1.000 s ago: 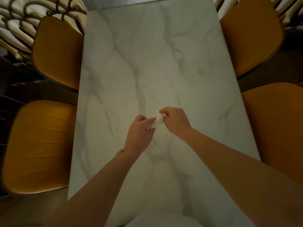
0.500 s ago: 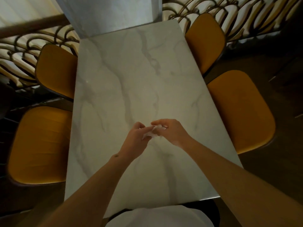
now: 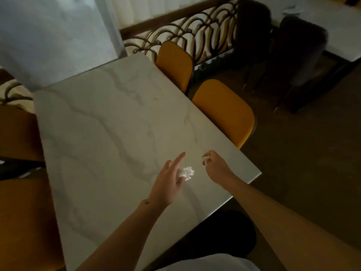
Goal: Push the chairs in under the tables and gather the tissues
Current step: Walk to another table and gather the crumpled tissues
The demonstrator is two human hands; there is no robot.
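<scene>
A crumpled white tissue [image 3: 188, 173] sits in my left hand [image 3: 169, 181] just above the white marble table [image 3: 101, 133]; the lower fingers pinch it and the index finger points out straight. My right hand [image 3: 217, 168] is a short way to the right, near the table's right edge, with its fingertips closed on a small white tissue scrap [image 3: 205, 159]. Two orange chairs [image 3: 224, 111] [image 3: 175, 63] stand tucked against the table's right side. On the left side, two more orange chairs [image 3: 18, 133] [image 3: 25, 222] are partly cut off by the frame.
A second pale table [image 3: 336, 32] stands at the top right with something white [image 3: 292, 9] lying on it and two dark chairs [image 3: 300, 59] [image 3: 252, 24] beside it. An ornate railing [image 3: 195, 30] runs behind. Dark floor lies between the tables.
My hands, joined on one tissue before, have come apart. The left keeps the crumpled wad and the right holds a small scrap. My view has swung right, bringing the second table into sight.
</scene>
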